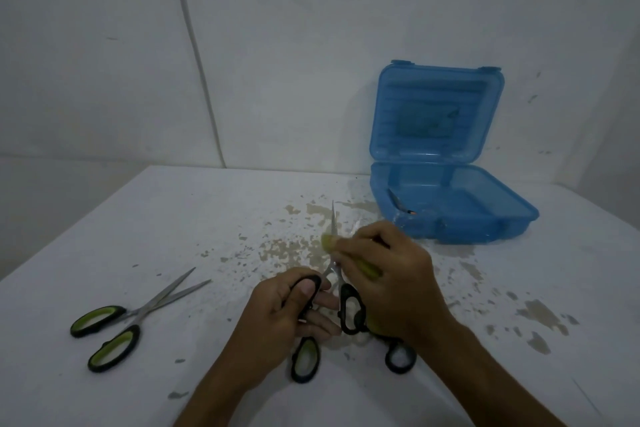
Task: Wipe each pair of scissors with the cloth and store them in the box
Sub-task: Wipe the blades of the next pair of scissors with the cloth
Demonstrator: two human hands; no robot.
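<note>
A white table (138, 218) with worn, flaking patches is being used as the work surface. Toward its far right corner, a blue plastic box (453, 215) is being kept open, its lid standing upright against the wall; a small dark item is lying in the left compartment, too indistinct to identify. Nearer than the box and to its left, open black-handled scissors (334, 274) are being held above the table: one loop is being gripped by the left hand (277, 319), fingers curled round it, while a yellow-green cloth (363, 265) is being pinched around one blade by the right hand (391, 274). Far left of the box, green-handled scissors (117, 326) are lying open. Two more handle loops are showing beneath the hands.
</note>
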